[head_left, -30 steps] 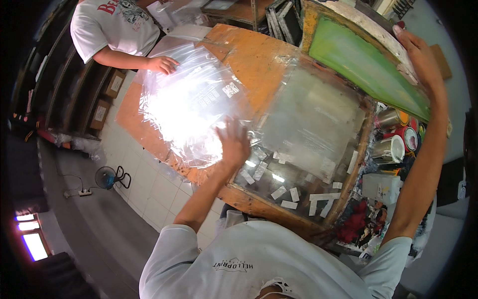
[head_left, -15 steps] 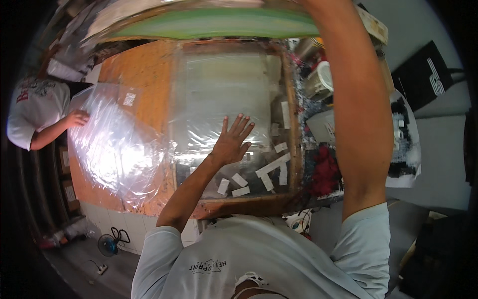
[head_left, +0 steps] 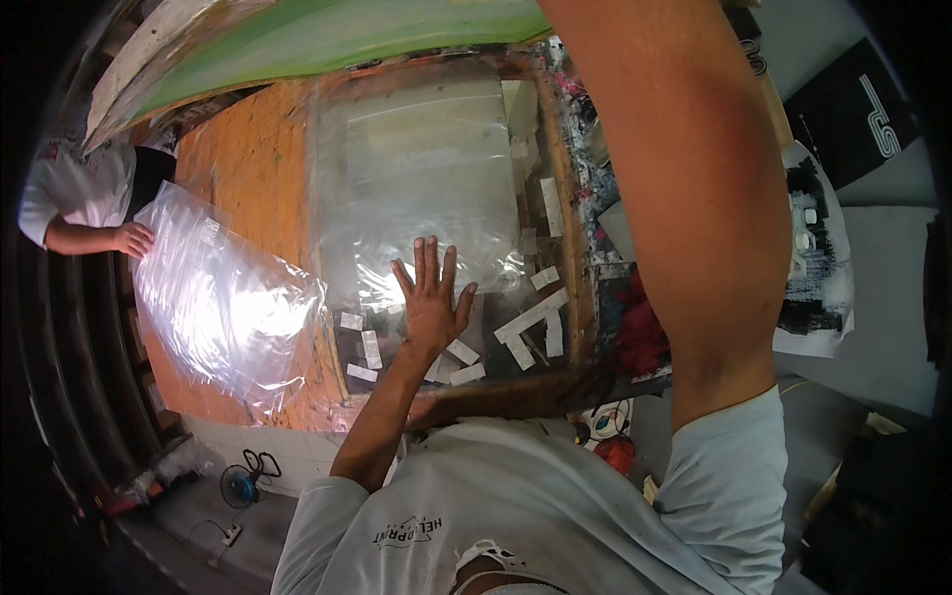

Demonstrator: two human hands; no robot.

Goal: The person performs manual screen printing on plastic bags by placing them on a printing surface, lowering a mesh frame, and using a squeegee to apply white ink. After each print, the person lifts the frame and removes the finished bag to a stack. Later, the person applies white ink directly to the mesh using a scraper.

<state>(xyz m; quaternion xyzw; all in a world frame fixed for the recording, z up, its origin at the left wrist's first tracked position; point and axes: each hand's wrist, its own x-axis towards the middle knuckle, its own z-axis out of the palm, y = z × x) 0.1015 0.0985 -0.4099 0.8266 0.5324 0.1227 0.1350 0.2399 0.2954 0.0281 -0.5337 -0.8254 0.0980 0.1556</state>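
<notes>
My left hand point(head_left: 430, 305) lies with its fingers spread on a clear plastic bag point(head_left: 431, 188), near the bag's lower edge. The bag rests flat on a glassy board point(head_left: 416, 332) in a wooden frame. White tape pieces point(head_left: 533, 315) are stuck on the board around my hand. My right arm point(head_left: 694, 188) stretches up past the top edge, so its hand is out of sight. Across the top hangs a raised screen frame with green mesh point(head_left: 347, 55); whether my right hand touches it cannot be seen.
A stack of clear plastic bags point(head_left: 223, 307) lies on the orange wooden tabletop point(head_left: 248, 149), with a co-worker's hand point(head_left: 133, 239) at its left edge. Right of the board are a dark red cloth point(head_left: 637, 327) and paint-stained surfaces. A small fan point(head_left: 239, 486) stands on the floor.
My left hand has shifted left along the bag, fingers still spread. The green screen sits higher and more slanted in view. The co-worker's hand and the bag stack have shifted slightly.
</notes>
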